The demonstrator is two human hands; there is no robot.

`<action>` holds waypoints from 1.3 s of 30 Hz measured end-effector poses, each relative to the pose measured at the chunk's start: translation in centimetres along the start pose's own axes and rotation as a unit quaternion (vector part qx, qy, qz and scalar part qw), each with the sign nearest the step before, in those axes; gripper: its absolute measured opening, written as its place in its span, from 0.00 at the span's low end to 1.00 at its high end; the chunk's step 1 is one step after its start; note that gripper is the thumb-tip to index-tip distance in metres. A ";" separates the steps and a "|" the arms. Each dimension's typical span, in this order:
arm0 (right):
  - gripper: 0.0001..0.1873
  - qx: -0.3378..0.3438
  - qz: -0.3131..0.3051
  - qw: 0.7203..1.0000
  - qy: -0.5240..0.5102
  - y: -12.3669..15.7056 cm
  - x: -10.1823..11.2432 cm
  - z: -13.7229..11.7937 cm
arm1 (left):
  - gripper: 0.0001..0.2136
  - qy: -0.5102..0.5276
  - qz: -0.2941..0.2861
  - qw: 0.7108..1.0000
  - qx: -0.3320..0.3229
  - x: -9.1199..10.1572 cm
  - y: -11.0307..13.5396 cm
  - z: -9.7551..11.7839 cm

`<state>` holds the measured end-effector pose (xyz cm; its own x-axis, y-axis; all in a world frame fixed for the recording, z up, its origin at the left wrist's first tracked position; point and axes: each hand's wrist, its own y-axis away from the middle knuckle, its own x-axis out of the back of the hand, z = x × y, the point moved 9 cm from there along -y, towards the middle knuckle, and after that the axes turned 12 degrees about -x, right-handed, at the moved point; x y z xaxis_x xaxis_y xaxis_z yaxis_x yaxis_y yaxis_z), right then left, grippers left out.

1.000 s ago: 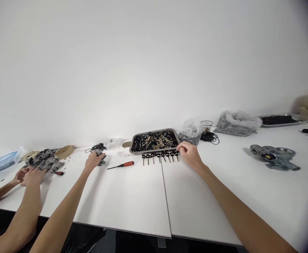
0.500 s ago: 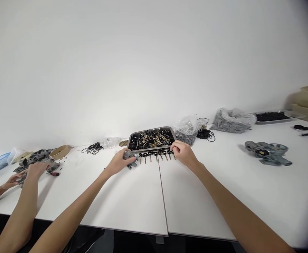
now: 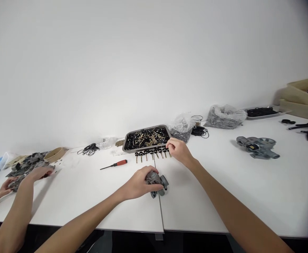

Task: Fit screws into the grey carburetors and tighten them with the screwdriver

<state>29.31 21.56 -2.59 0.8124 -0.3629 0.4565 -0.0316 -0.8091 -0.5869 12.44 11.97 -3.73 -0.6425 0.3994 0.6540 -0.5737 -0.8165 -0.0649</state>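
Observation:
My left hand (image 3: 140, 184) is closed around a grey metal carburetor (image 3: 155, 182), held low over the table in front of me. My right hand (image 3: 179, 151) is pinched at the right end of a row of black-headed brass screws (image 3: 151, 153); its fingertips hide whatever is between them. Behind that row stands a metal tray (image 3: 124, 142) heaped with similar black and brass pieces. A red-handled screwdriver (image 3: 121, 162) lies left of the row.
A second carburetor (image 3: 258, 147) rests on the right. Plastic bags of small parts (image 3: 225, 117) and black rings (image 3: 200, 131) line the wall. At left, a co-worker's hands (image 3: 39, 173) are among grey parts near a tan bowl (image 3: 55, 154). Beige boxes (image 3: 299, 102) stand far right.
My left hand has brought the carburetor rightward and closer to me, uncovering the screwdriver. My right hand stays at the end of the row. The view has shifted slightly right.

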 end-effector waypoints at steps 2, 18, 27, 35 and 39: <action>0.14 0.000 0.001 1.000 -0.001 0.0 0.1 0.0 | 0.22 0.003 -0.007 1.000 -0.004 -0.3 0.0 0.1; 0.13 0.017 0.007 1.000 -0.009 0.0 0.2 -0.1 | 0.22 0.082 -0.043 0.996 -0.018 0.8 0.8 -0.3; 0.13 0.010 -0.002 1.000 -0.005 0.1 -0.2 0.1 | 0.21 0.143 -0.023 0.989 -0.018 2.7 2.1 -3.0; 0.13 -0.004 -0.019 1.000 -0.007 0.2 -0.9 0.4 | 0.27 0.247 -0.004 0.968 0.030 4.0 3.4 -6.9; 0.14 -0.010 -0.022 1.000 -0.007 0.2 -1.1 0.5 | 0.26 0.276 -0.014 0.959 0.055 3.9 4.1 -8.5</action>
<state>28.66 22.00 -3.53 0.8217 -0.3193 0.4722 -0.0061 -0.8333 -0.5528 3.27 13.70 -7.87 -0.8163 0.5568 0.1537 -0.5568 -0.8293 0.0469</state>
